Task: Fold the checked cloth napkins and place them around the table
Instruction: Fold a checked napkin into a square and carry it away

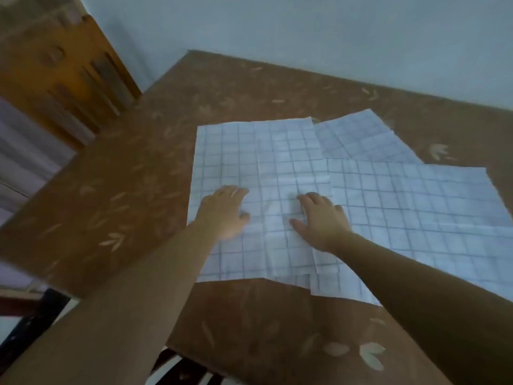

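Observation:
Three white napkins with a blue check lie unfolded and overlapping on the brown table. The top napkin is spread flat in the middle. A second napkin lies to its right, partly under it, and a third napkin shows behind them. My left hand rests flat on the top napkin near its left edge, fingers straight. My right hand presses flat on the same napkin toward its right side, fingers spread.
The table wears a brown cloth with a pale leaf print and stands against a pale wall. A carved wooden panel stands at the upper left. The table's near edge runs below my forearms, with dark floor at the lower left.

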